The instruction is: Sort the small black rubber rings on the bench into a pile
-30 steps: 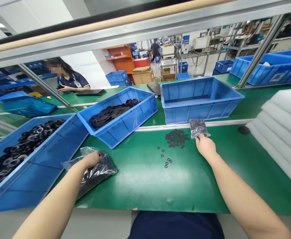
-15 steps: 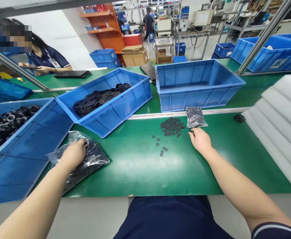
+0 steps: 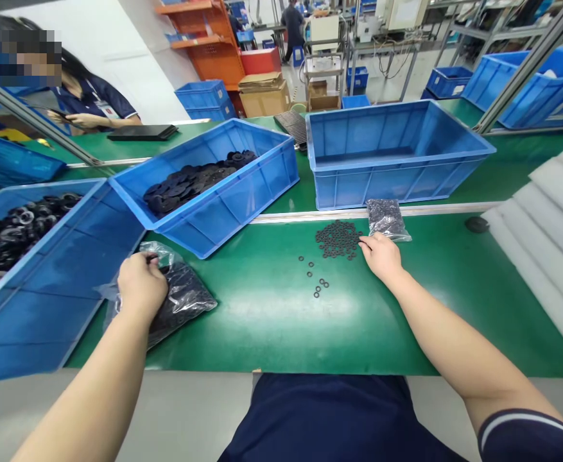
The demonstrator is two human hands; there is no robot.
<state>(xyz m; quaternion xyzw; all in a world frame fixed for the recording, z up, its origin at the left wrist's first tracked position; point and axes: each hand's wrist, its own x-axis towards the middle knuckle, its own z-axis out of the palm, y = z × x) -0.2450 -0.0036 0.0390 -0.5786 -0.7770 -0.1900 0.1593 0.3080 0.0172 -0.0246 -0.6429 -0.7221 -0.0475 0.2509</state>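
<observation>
So the small matte-black rings (image 3: 339, 241) are in a flat pile on the smooth green tabletop (image 3: 257, 340), with a few strays nearer the front edge. They look light and kinda rubbery, so pinch by the rim. Right hand (image 3: 382, 258) has thumb and forefinger nearly together at the pile's right side, can't tell if they've got one. Left hand (image 3: 141, 285) is curled over a big clear plastic bag of black bits (image 3: 187, 298), grip unclear. That bag's probably heavier, floppy and slippery; I'd bunch a fold. Blue plastic bins (image 3: 233, 208) crowd left and back; bare green runs toward the front edge.
</observation>
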